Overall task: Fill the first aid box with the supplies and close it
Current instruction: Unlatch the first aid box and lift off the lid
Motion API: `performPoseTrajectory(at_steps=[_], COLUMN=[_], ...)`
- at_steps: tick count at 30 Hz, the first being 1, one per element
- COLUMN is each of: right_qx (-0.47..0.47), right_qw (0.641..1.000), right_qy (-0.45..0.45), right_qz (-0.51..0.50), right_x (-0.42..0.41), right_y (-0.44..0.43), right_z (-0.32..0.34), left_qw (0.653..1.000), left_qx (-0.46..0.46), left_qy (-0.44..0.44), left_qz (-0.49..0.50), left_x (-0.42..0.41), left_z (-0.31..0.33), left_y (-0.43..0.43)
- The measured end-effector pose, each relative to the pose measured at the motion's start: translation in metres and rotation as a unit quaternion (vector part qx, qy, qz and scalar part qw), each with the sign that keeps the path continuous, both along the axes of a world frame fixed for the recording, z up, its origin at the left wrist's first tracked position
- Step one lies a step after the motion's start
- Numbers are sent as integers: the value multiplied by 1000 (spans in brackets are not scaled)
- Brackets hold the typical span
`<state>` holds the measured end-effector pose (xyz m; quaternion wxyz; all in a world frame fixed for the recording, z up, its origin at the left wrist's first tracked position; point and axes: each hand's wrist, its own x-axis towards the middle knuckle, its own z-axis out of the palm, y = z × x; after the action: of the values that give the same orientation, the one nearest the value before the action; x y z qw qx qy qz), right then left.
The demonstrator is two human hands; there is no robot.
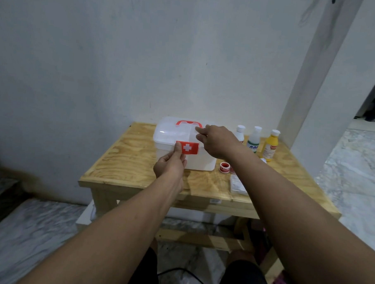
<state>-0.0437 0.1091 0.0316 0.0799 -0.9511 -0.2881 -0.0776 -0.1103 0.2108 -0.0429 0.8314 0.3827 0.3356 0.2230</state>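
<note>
A white translucent first aid box (171,139) with a red handle (188,123) stands on the wooden table (134,161), its lid down. My left hand (170,165) pinches the red latch with the white cross (189,148) on the box's front. My right hand (216,141) rests on the lid's right side, fingers pointing left. Right of the box stand two white bottles (239,133) (254,139) and a yellow bottle (270,146). A red tape roll (224,167) and a clear packet (237,184) lie near the box's right front corner.
The table stands against a pale wall (142,64), with a white column (318,83) at the right. Bare wood stretches left of the box. Marbled floor lies on both sides, and a black cable (185,272) runs between my knees.
</note>
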Motion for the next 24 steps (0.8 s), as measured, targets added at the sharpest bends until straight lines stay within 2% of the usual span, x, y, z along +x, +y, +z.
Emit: performPoseTrajectory(at_steps=[8, 15, 19, 24], right_qx=[2, 3, -13, -45], right_qw=[1000, 1000, 1000, 999], right_qy=[3, 10, 10, 2], right_qz=[0, -3, -4, 9], right_x=[-1, -1, -1, -7], right_y=[-1, 0, 1, -3], right_z=[0, 1, 5, 9], left_qw=[993, 992, 997, 996], left_qx=[-108, -111, -66, 80], left_qy=[-33, -40, -9, 34], left_qz=[-27, -33, -23, -23], left_x=[-1, -4, -5, -13], left_z=[11, 11, 17, 27], left_y=[-4, -4, 0, 15])
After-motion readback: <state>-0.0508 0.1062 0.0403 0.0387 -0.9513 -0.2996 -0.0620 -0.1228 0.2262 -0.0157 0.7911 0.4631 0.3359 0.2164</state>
